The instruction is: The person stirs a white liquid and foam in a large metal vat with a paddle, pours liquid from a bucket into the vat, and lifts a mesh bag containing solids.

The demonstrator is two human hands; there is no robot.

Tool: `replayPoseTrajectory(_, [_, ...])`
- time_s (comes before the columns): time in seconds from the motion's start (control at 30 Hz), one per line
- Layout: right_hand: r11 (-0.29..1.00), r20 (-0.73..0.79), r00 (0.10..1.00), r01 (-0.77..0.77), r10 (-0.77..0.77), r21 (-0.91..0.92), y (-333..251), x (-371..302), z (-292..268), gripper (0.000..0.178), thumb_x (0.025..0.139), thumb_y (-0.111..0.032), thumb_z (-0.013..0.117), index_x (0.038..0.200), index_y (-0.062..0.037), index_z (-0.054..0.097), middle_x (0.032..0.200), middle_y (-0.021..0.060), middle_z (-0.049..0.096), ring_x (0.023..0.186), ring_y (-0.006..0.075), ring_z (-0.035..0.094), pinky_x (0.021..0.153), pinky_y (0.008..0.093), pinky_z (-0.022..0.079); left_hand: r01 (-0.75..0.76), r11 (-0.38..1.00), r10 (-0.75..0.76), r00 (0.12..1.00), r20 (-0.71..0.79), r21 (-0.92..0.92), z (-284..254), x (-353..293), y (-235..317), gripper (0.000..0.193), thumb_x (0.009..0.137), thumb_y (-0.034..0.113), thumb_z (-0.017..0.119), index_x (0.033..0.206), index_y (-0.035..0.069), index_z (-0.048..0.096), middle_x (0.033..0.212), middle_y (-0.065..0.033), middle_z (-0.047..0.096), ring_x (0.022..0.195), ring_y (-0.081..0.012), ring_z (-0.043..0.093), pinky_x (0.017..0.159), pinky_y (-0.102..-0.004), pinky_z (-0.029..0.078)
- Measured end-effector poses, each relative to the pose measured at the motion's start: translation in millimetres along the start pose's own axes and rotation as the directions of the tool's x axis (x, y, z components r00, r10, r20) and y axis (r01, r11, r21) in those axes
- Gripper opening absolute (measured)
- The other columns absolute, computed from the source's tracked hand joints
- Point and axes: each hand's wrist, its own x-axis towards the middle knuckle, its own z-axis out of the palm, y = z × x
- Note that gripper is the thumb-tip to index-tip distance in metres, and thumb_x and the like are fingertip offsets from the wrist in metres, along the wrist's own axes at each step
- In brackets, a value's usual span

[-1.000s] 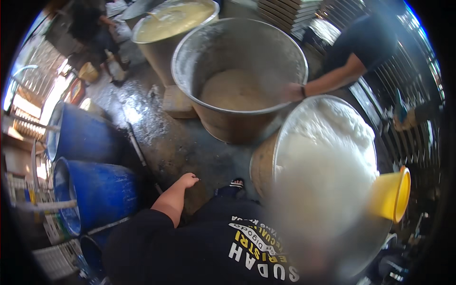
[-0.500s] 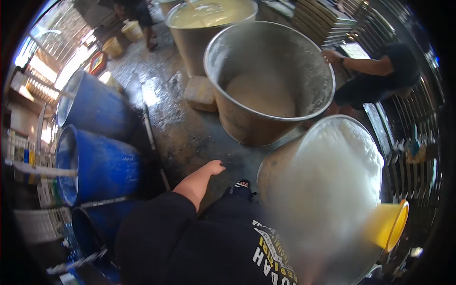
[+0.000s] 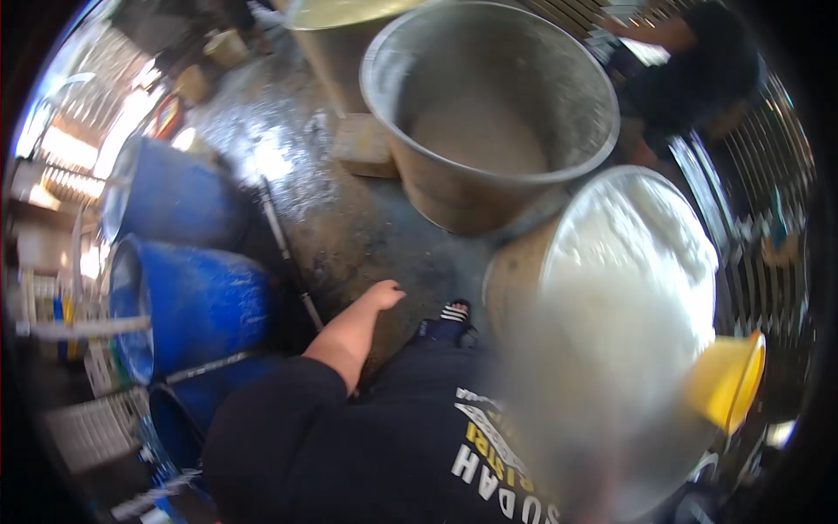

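Note:
My left hand (image 3: 387, 295) hangs over the wet floor with its fingers curled in and nothing showing in them. To my right stands a large metal vat (image 3: 515, 284) filled with white, foamy-looking stuff (image 3: 633, 231). A yellow bucket (image 3: 724, 380) is tipped sideways at the vat's right rim, its mouth facing outward. A whitish blur covers the near part of the vat. A faint skin-toned smear shows low in that blur, but my right hand itself cannot be made out, nor whether it touches the bucket.
Ahead stands another big metal vat (image 3: 489, 188) with cloudy contents, beside a block-like container (image 3: 365, 144). Behind it is a vat of yellowish liquid (image 3: 349, 10). Blue barrels (image 3: 205, 293) line my left, near a pole (image 3: 284, 244) on the floor. A co-worker (image 3: 690, 79) is at the far right.
My view has shifted, so the vats ahead sit higher in the picture. The co-worker's hand has left the middle vat's rim. My left hand stays curled; the yellow bucket remains at the right vat.

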Motion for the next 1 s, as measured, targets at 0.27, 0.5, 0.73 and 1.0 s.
replayPoseTrajectory(0.27, [0.993,-0.109,0.991,-0.06,0.071,0.1,-5,114,60,0.032,0.087,-0.039,0.063,0.092,-0.0084,0.072,0.091,0.0194,0.072,0.091,0.0401,0.069,0.082,0.0494,0.054,0.269,0.933,-0.24,0.96,0.145,-0.238,-12,-41,-60,0.049,0.094,0.029,0.066,0.133,-0.001,0.059,0.098,-0.0125,0.07,0.073,-0.02,0.066,0.062,-0.0366,0.051])
replayPoseTrajectory(0.5, [0.931,-0.112,0.955,-0.234,0.273,0.279,23,100,48,0.039,0.088,-0.044,0.065,0.103,-0.0081,0.072,0.104,0.0192,0.072,0.102,0.0367,0.068,0.087,0.0479,0.053,0.319,0.939,-0.288,0.935,0.208,-0.13,-29,-47,-28,0.044,0.096,0.032,0.065,0.131,0.005,0.06,0.091,-0.0048,0.066,0.069,-0.0156,0.062,0.05,-0.032,0.045])
replayPoseTrajectory(0.73, [0.824,-0.088,0.887,-0.379,0.453,0.422,74,53,74,0.047,0.087,-0.048,0.067,0.101,-0.004,0.073,0.106,0.0207,0.071,0.104,0.0386,0.066,0.088,0.0475,0.052,0.128,0.99,-0.111,0.968,0.223,-0.063,-22,21,5,0.053,0.093,0.033,0.067,0.136,0.004,0.056,0.113,-0.0106,0.069,0.082,-0.0206,0.067,0.067,-0.0349,0.051])
replayPoseTrajectory(1.0, [0.57,-0.264,0.789,-0.129,0.555,0.812,137,-12,88,0.035,0.088,-0.034,0.071,0.094,0.0007,0.073,0.073,0.0157,0.07,0.067,0.0255,0.067,0.066,0.0405,0.05,-0.097,0.979,0.126,0.979,0.161,-0.179,-13,79,80,0.052,0.092,0.027,0.071,0.134,0.0,0.058,0.114,-0.0161,0.07,0.083,-0.0214,0.068,0.073,-0.0338,0.055])
